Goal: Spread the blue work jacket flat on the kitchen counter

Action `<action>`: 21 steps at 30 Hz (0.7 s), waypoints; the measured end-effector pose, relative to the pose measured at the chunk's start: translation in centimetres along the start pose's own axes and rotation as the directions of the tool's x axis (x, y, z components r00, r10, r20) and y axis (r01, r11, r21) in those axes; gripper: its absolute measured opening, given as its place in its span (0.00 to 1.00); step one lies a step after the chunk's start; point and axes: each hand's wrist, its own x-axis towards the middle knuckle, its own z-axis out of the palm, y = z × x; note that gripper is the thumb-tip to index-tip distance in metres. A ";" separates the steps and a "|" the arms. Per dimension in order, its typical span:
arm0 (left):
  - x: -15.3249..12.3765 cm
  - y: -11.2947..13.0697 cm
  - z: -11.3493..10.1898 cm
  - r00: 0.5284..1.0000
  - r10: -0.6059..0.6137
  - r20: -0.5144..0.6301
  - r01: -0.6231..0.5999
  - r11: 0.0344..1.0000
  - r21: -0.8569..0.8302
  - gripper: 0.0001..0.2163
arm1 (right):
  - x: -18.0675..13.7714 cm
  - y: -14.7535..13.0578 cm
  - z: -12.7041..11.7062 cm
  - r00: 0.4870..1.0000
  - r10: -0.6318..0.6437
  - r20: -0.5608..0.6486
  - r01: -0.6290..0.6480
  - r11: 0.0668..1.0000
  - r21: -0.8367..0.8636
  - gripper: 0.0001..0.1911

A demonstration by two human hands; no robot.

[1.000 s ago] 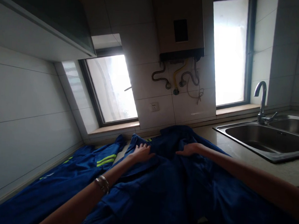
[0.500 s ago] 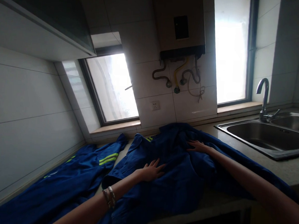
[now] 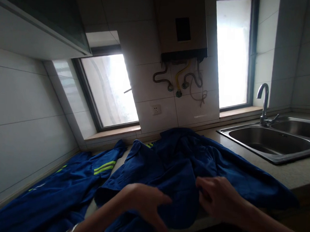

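**Both hands at the near hem of a blue work jacket on the kitchen counter**

A blue work jacket [image 3: 183, 163] lies spread and rumpled across the middle of the counter [image 3: 295, 173], its far part bunched near the back wall and its near hem drooping over the front edge. The left hand [image 3: 145, 203] hovers over the near-left part of the jacket, fingers curled loosely and spread, the palm turned down; whether it grips any cloth cannot be told, since the fingertips are blurred. The right hand [image 3: 218, 198] sits at the near hem just right of the middle, fingers bent inward against the fabric as if pinching a fold, though the actual hold is hidden by the hand itself. A bracelet [image 3: 70, 231] shows on the left wrist at the bottom edge of the view.

Toward the counter's left end, along the tiled side wall, lies a second blue garment [image 3: 61, 190] with yellow-green reflective stripes [image 3: 104, 167]; it touches the jacket's left side. At the counter's right end a steel sink [image 3: 271, 146] is set in, well apart from the hands, with a curved faucet [image 3: 263, 101] behind it. On the back wall hang a water heater [image 3: 183, 26] with hoses beneath, and a wall socket [image 3: 156, 110] between two bright windows.
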 end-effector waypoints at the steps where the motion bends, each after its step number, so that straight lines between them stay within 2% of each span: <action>1: 0.0 1.0 1.0 0.998 0.008 0.058 -0.009 1.000 0.010 0.30 | -1.6 -1.2 0.4 0.998 -0.008 0.056 0.010 0.999 -0.031 0.13; 3: 0.6 2.2 3.3 0.998 -0.047 0.042 0.044 0.997 0.071 0.30 | -3.8 -2.4 1.7 0.995 -0.019 0.098 0.028 0.996 -0.087 0.26; 5: 1.7 2.5 5.2 0.979 -0.189 -0.077 0.197 0.973 0.123 0.34 | -4.4 -2.0 3.5 0.997 -0.020 0.080 0.029 0.992 -0.121 0.34; 8: 3.0 1.8 6.1 0.884 -0.428 -0.189 0.454 0.881 0.132 0.38 | -3.4 -0.5 5.9 0.999 0.004 0.039 0.001 0.990 -0.140 0.33; 10: 3.0 1.1 5.5 0.852 -0.469 -0.234 0.505 0.853 0.131 0.29 | -2.3 0.3 6.9 0.999 0.033 0.022 -0.030 0.989 -0.145 0.33; 12: 2.3 0.4 4.5 0.887 -0.380 -0.263 0.420 0.900 0.116 0.15 | -1.3 0.6 7.5 0.998 0.065 0.000 -0.064 0.987 -0.148 0.35; 13: 1.9 0.0 4.0 0.907 -0.316 -0.278 0.353 0.931 0.094 0.11 | -0.8 0.6 7.7 0.997 0.081 -0.020 -0.083 0.985 -0.151 0.35; 15: 1.1 -0.8 3.0 0.914 -0.221 -0.340 0.241 0.970 0.019 0.13 | 0.1 0.8 7.8 0.992 0.105 -0.063 -0.113 0.982 -0.154 0.34; 16: 0.8 -1.1 2.6 0.897 -0.205 -0.392 0.210 0.977 -0.031 0.14 | 0.5 1.0 7.7 0.989 0.117 -0.086 -0.128 0.981 -0.145 0.32; 18: 0.4 -1.7 1.9 0.820 -0.233 -0.523 0.187 0.972 -0.141 0.15 | 1.4 1.9 7.1 0.983 0.124 -0.132 -0.135 0.988 -0.079 0.32; 20: 0.1 -2.0 1.2 0.733 -0.283 -0.619 0.151 0.954 -0.258 0.17 | 2.3 3.2 5.7 0.973 0.099 -0.210 -0.091 0.995 0.048 0.35; 21: -0.1 -2.0 0.9 0.710 -0.298 -0.638 0.128 0.945 -0.300 0.18 | 2.7 4.0 4.8 0.961 0.082 -0.263 -0.053 0.992 0.115 0.35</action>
